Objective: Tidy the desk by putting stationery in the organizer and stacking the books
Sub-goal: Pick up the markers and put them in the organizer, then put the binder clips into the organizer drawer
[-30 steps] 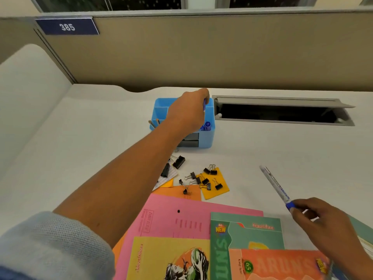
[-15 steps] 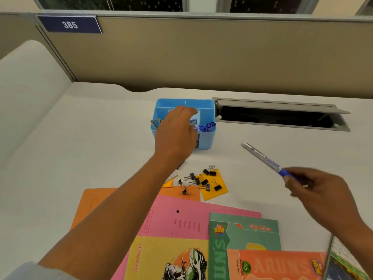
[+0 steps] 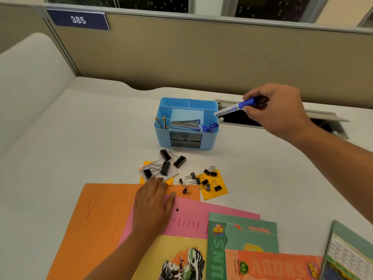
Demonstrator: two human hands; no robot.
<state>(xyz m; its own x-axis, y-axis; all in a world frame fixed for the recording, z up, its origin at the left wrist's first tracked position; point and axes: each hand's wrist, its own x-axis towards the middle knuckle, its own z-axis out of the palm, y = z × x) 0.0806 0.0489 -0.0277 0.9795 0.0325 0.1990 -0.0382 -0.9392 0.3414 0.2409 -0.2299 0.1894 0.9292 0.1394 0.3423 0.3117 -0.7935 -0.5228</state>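
Observation:
A blue organizer (image 3: pixel 161 128) stands mid-desk, holding a stapler (image 3: pixel 184 125), two pencils (image 3: pixel 161 122) and blue-capped pens (image 3: pixel 210 127). My right hand (image 3: pixel 276 110) grips a blue-and-white marker (image 3: pixel 232 108), its tip just above the organizer's right rim. My left hand (image 3: pixel 154 203) lies flat, fingers spread, on the pink folder (image 3: pixel 212 219) and orange folder (image 3: pixel 96 223). Large black binder clips (image 3: pixel 165 163) and small ones (image 3: pixel 205 179) lie on yellow sticky notes in front of the organizer. Notebooks (image 3: pixel 242 239) overlap at the near edge.
An open cable hatch (image 3: pixel 282 120) sits in the desk right of the organizer. A beige partition (image 3: pixel 201 53) with a "385" label (image 3: pixel 78 19) backs the desk. Another book (image 3: pixel 349 253) lies at the lower right.
My left hand has pulled back from the organizer down onto the folders. My right hand has carried the marker from the desk's right up to the organizer's right rim.

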